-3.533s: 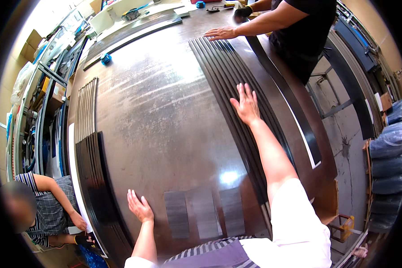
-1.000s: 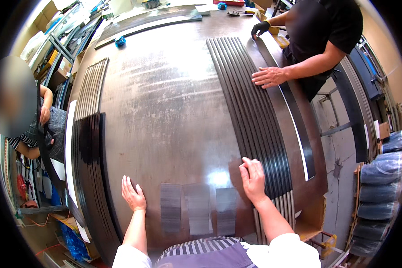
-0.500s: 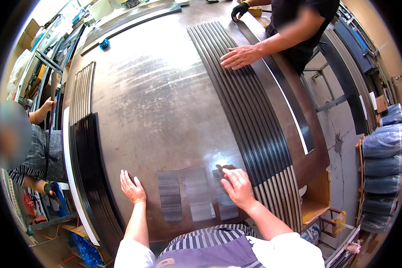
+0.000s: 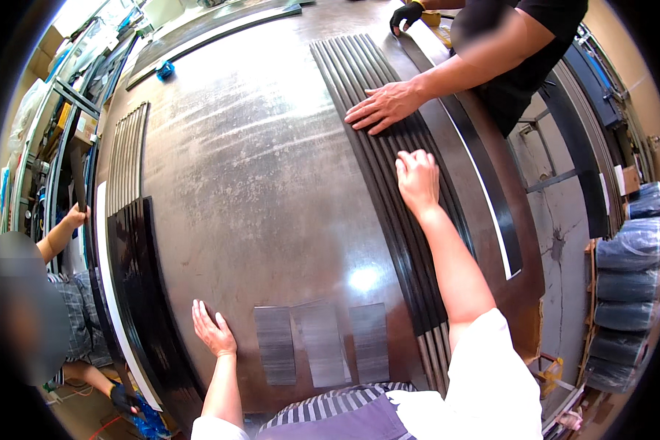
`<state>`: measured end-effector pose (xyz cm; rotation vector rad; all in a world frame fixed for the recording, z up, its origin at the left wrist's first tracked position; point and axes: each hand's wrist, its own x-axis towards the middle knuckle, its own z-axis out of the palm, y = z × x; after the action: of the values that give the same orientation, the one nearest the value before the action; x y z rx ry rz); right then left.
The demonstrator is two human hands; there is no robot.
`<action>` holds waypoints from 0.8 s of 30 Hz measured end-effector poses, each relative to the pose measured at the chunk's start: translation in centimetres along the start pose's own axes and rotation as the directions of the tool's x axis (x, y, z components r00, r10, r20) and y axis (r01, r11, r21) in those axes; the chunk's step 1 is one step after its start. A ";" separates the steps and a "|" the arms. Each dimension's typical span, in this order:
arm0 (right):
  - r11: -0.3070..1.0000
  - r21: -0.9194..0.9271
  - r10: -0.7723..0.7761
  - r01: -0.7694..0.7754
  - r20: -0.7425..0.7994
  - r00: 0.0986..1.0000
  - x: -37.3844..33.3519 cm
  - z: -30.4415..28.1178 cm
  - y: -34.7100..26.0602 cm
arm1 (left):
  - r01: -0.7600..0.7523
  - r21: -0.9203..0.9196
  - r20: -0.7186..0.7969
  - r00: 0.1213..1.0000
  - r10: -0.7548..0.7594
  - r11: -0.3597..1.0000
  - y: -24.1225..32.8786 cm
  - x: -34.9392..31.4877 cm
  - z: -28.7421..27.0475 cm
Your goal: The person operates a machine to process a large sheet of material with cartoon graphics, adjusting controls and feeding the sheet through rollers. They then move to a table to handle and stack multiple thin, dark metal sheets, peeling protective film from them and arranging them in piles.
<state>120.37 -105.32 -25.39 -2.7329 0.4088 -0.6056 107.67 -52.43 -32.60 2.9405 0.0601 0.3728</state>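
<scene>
My left hand (image 4: 214,331) lies on the brown metal tabletop (image 4: 271,198), fingers stretched out, holding nothing. Over to the right, my right hand (image 4: 419,180) is on a row of long parallel ribbed strips (image 4: 389,198), dark along the middle and paler at the ends. Its fingers are curled down; whether they grip a strip is hidden. A co-worker's bare hand (image 4: 381,107) rests flat on the same strips just beyond mine. Between my arms lie three thin grey rectangular sheets (image 4: 274,345), close to the near edge.
At left lies another bundle of strips (image 4: 130,158) with a shiny black section (image 4: 143,271). A crumpled blue item (image 4: 165,70) sits farther back. The co-worker's gloved hand (image 4: 405,16) is by a dark band (image 4: 484,172) along the right edge. Another person (image 4: 73,315) stands left, holding a long strip.
My right hand has moved from above the right grey sheet, forward and right onto the strips. The co-worker's bare hand has slid slightly nearer. My left hand stays on the table.
</scene>
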 end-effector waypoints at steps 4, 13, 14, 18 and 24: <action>0.982 -0.179 -0.074 0.059 -0.076 0.994 3.8 3.4 2.2 | -0.009 0.007 0.010 1.000 0.009 1.000 -0.1 0.0 0.1; 0.982 -0.173 -0.090 0.080 -0.054 0.994 9.1 7.3 5.0 | -0.004 0.016 0.035 0.999 0.003 1.000 0.4 0.3 -0.4; 0.974 -0.200 -0.128 0.108 -0.089 0.988 9.5 7.6 4.8 | -0.005 0.018 0.036 0.999 0.005 1.000 0.4 0.3 -0.4; 0.952 -0.294 -0.092 0.084 -0.016 0.996 10.1 9.5 5.3 | -0.015 0.011 0.038 0.999 0.015 1.000 0.4 0.5 -0.5; 0.958 -0.286 0.005 0.009 0.047 0.999 10.6 9.7 4.7 | -0.012 0.019 0.045 0.999 0.011 1.000 0.6 0.6 -0.5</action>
<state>133.01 -110.91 -31.64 -3.0162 0.5186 -0.5156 108.15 -52.84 -31.82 2.9677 0.0410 0.3096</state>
